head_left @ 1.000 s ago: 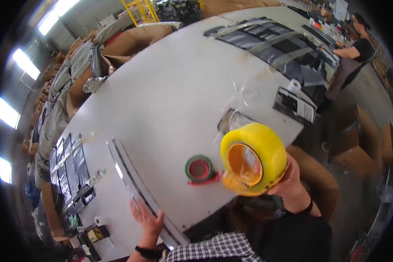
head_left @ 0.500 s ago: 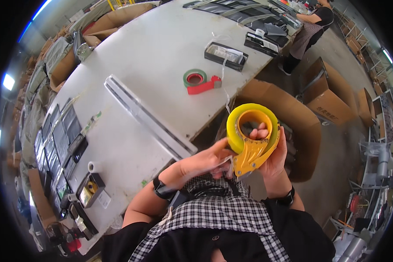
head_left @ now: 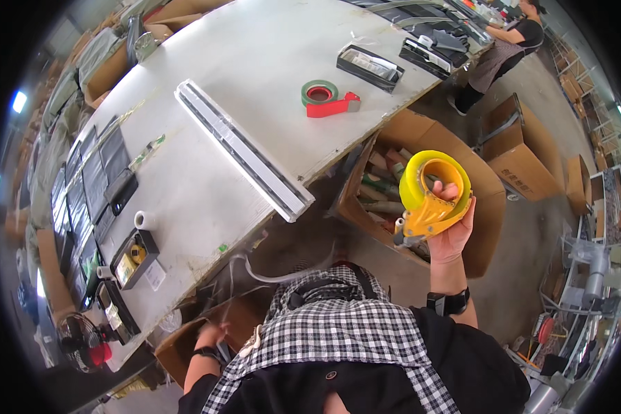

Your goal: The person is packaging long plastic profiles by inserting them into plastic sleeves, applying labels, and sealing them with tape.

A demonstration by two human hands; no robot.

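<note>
My right hand (head_left: pixel 451 241) is wrapped round a yellow tape dispenser (head_left: pixel 431 215); its fingertips show through the hole of the clear yellowish tape roll. I hold it up at the right, in front of a large open carton (head_left: pixel 493 162) with rolled pieces inside. My left hand (head_left: pixel 212 334) is low at the left, over an open cardboard box (head_left: pixel 176 348) below the table's edge. Motion smears its fingers. A loose strip of clear tape (head_left: pixel 272 277) curls through the air between the hands. On the table, a long pale bar wrapped in clear film (head_left: pixel 245 155) reaches the near edge.
On the white table (head_left: pixel 255 55) lie a red tape dispenser with green tape (head_left: pixel 331 103), black trays (head_left: pixel 369 67), a white roll (head_left: pixel 145 220) and black wrapped packages (head_left: pixel 110 162). Another person (head_left: pixel 500 55) stands at the far right. More cartons (head_left: pixel 521 148) stand on the floor.
My left hand has left the dispenser and moved down and left, below the table edge. My right hand has carried the dispenser a little to the right. A tape strip now hangs loose.
</note>
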